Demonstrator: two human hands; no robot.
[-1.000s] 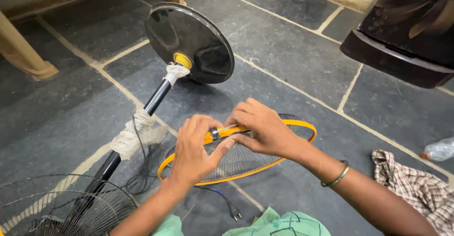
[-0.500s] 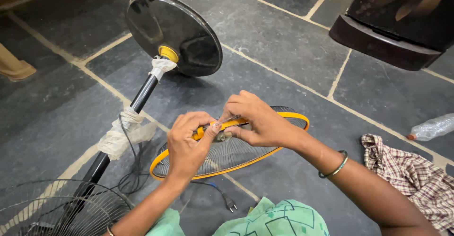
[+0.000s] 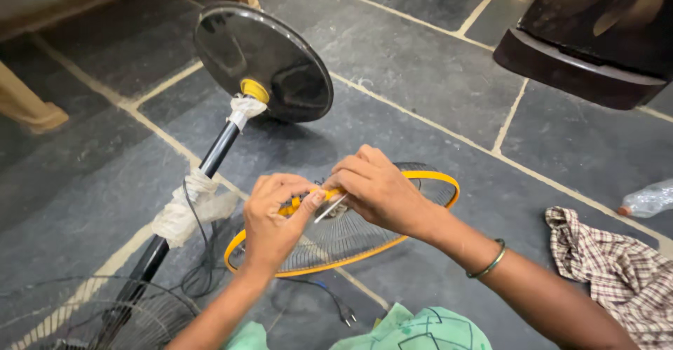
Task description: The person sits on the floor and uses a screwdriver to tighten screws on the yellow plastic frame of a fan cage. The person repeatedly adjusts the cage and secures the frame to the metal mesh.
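Note:
A round wire fan guard point(image 3: 364, 234) with a yellow rim lies flat on the grey tiled floor. My left hand point(image 3: 277, 220) grips the yellow rim at its near left part. My right hand point(image 3: 375, 189) pinches a thin silver tool point(image 3: 329, 208), perhaps a small screwdriver, and points it at the rim between the two hands. A green bangle point(image 3: 488, 260) sits on my right wrist. What the tool's tip touches is hidden by my fingers.
A pedestal fan lies on its side: round black base point(image 3: 263, 59), black pole point(image 3: 210, 160) wrapped in white plastic, second wire guard point(image 3: 84, 322) at lower left. A black cord with plug point(image 3: 336, 308) trails near me. Checked cloth point(image 3: 617, 273), plastic bottle point(image 3: 648, 199), dark cabinet point(image 3: 603, 34) at right.
The view has shifted slightly. My hands stayed together on the yellow rim, and the thin silver tool now shows between my fingers.

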